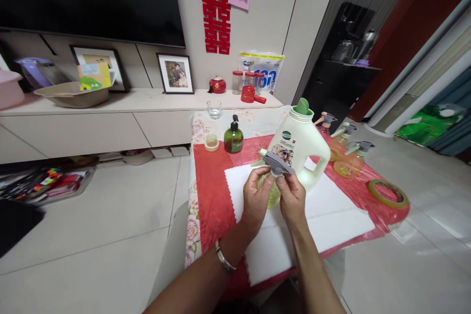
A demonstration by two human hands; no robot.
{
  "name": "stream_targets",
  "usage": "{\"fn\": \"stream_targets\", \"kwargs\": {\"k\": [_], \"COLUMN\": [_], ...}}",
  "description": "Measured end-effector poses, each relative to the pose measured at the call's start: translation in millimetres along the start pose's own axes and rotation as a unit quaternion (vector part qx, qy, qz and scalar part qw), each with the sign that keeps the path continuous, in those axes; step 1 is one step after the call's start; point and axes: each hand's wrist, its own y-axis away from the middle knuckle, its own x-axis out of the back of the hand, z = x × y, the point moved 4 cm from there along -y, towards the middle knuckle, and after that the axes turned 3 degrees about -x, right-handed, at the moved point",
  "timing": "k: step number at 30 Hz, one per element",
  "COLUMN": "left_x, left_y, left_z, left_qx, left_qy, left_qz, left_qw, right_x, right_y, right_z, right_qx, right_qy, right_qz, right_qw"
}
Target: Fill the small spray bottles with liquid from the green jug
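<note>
A spray bottle [274,197] with yellowish see-through walls and a grey trigger head [278,163] stands between my hands, over the white sheet [338,218]. My left hand [253,201] grips it from the left, thumb and fingers pinched at the collar under the head. From the right, my right hand [294,203] pinches the same collar, thumbs almost meeting. The lower part of the bottle is partly hidden by my hands. Just behind it is a large pale green jug [312,141], uncapped, with a green spout [302,106] in its mouth.
A green pump bottle [233,139] and a pale cap [211,143] are at the table's back left, near a glass cup [214,109]. Several spray bottles [349,166] line the right side, with a tape roll [388,193] nearer the edge. Red plastic [209,186] covers the tabletop.
</note>
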Motion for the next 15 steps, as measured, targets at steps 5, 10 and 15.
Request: {"fn": "stream_targets", "kwargs": {"k": [5,10,15], "left_x": [1.4,1.7,-1.3], "left_y": [0.5,-1.0,-2.4], "left_z": [3.0,2.5,-0.7], "left_qx": [-0.014,-0.014,-0.003], "left_qy": [-0.012,-0.005,0.003], "left_qz": [-0.001,-0.028,-0.02], "left_qw": [1.0,1.0,1.0], "right_x": [-5.2,-5.1,0.9], "right_y": [3.8,5.8,5.5], "right_z": [-2.3,-1.4,0.8], "right_qx": [0.004,0.01,0.027], "right_qy": [-0.011,-0.009,-0.009], "right_qz": [0.043,0.019,0.001], "right_qw": [0.999,1.0,1.0]}}
